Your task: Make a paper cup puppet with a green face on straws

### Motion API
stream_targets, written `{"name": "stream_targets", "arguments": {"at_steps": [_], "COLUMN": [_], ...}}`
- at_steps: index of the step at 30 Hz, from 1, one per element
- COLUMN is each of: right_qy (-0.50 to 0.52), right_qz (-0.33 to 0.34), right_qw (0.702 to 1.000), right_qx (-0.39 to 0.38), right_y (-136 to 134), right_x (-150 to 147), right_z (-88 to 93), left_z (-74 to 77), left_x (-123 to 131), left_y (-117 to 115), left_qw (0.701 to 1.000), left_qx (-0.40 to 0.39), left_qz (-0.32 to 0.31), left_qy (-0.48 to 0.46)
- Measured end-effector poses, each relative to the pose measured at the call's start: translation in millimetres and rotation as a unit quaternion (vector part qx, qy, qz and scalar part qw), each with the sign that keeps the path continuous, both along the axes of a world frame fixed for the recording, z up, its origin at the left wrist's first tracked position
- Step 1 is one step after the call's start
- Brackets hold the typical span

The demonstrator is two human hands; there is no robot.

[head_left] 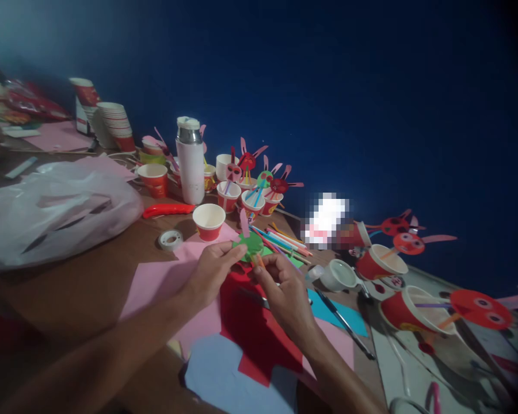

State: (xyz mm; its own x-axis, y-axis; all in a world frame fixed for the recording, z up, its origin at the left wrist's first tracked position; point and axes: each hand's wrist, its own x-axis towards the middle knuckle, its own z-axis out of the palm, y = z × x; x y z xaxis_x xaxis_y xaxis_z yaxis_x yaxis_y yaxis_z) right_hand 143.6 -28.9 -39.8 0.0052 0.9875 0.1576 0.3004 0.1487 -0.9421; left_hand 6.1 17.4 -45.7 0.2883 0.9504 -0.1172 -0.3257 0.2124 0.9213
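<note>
My left hand [211,269] pinches the edge of a green paper rabbit head [251,242] between thumb and fingers. One pink paper ear [244,223] stands up from its top. At the lower edge of the head, my right hand [282,283] has its fingertips closed on a short orange stick [258,261], which touches the green paper. Both hands are above red paper [263,339] and pink paper [159,293]. Just behind them lie several coloured sticks [287,240]. A paper cup [209,221] stands behind my left hand.
A white flask [190,167] stands among cups holding paper rabbit heads [263,179]. More rabbit cups [418,310] are at the right. A plastic bag [64,218], tape roll [170,239] and red cutter-like tool [168,210] lie left; a pen [345,323] lies right.
</note>
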Motion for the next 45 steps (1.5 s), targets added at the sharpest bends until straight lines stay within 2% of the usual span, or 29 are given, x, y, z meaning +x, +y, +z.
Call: {"name": "stream_targets", "arguments": {"at_steps": [3,7,13,21,28,33,36,38,40,42,45], "right_qy": [0.003,-0.092,-0.219,-0.25,-0.326,-0.301,-0.241,-0.154,-0.053,0.03,0.124], "right_qz": [-0.003,-0.033,-0.062,-0.073,-0.085,-0.084,-0.079,-0.07,-0.069,-0.067,-0.039], "right_qw": [1.0,0.994,0.967,0.944,0.889,0.891,0.919,0.958,0.988,0.996,0.991], "right_qx": [0.005,0.051,0.116,0.204,0.312,0.328,0.301,0.232,0.131,0.044,-0.035], "right_y": [-0.8,-3.2,-4.5,-1.6,3.5,3.1,2.8,2.7,2.3,1.7,1.2], "right_x": [-1.4,-0.2,1.0,2.1,6.3,9.2,7.5,5.4,3.2,1.2,-1.3], "right_z": [-1.4,-5.4,-9.7,-16.6,-24.4,-26.4,-22.3,-16.3,-8.9,-2.3,2.7], "left_z": [-1.7,0.1,0.4,-2.0,1.9,4.2,5.3,4.8,3.2,0.9,-1.7], "left_x": [0.4,2.7,3.4,0.1,-1.5,-4.4,-6.1,-5.8,-4.4,-2.4,-0.1], "left_y": [0.5,-1.1,-1.3,3.6,4.6,5.8,8.3,8.7,7.7,6.2,4.0], "left_qw": [1.0,0.999,0.998,0.991,0.985,0.986,0.989,0.992,0.994,0.998,0.999], "left_qx": [0.001,-0.025,-0.052,-0.106,-0.152,-0.143,-0.126,-0.107,-0.086,-0.059,-0.036], "left_qz": [0.021,0.024,0.013,-0.018,-0.008,-0.005,0.014,0.023,0.02,0.016,0.023], "left_qy": [0.012,-0.009,-0.02,-0.085,-0.08,-0.08,-0.075,-0.068,-0.056,-0.029,0.017]}}
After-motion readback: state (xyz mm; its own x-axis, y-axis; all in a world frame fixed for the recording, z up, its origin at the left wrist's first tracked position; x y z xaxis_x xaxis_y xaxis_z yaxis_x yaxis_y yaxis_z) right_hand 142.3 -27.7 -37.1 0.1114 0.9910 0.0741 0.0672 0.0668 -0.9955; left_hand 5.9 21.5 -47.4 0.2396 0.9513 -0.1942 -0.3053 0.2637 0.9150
